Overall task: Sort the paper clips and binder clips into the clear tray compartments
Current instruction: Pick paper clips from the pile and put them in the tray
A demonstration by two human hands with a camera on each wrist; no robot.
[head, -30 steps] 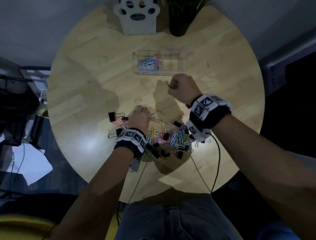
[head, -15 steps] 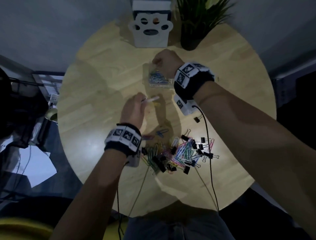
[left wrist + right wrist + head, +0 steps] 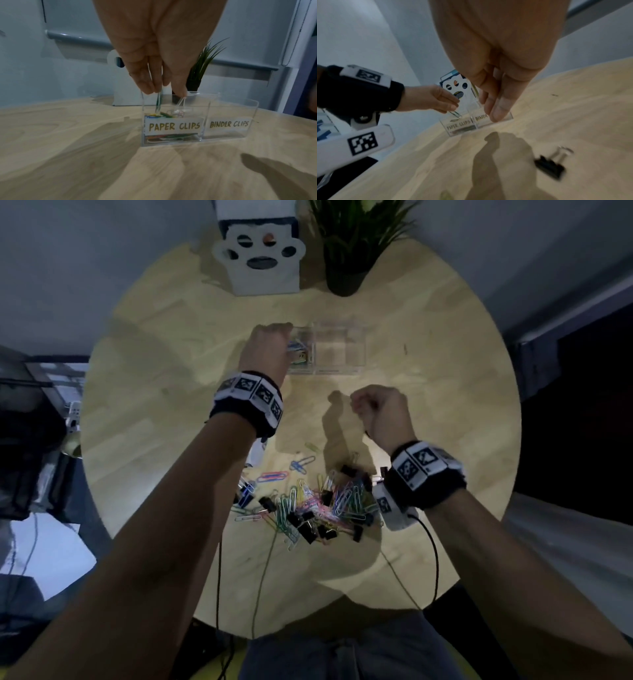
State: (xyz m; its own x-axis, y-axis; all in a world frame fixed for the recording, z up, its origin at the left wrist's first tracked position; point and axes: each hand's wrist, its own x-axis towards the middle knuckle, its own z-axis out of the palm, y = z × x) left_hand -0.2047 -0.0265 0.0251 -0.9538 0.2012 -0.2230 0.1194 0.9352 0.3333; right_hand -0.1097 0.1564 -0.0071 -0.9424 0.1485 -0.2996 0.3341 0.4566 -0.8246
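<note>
Left wrist view: paper clips (image 3: 158,102) pinched at left hand (image 3: 157,54) fingertips over tray (image 3: 223,138).

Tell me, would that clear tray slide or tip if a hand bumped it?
Probably slides easily: the clear tray looks like thin plastic standing on the smooth wooden table. It is low and wide, so tipping seems unlikely. Only its paper-clip side holds anything, so it is likely light, and the empty binder-clip side may swing round first.
</note>
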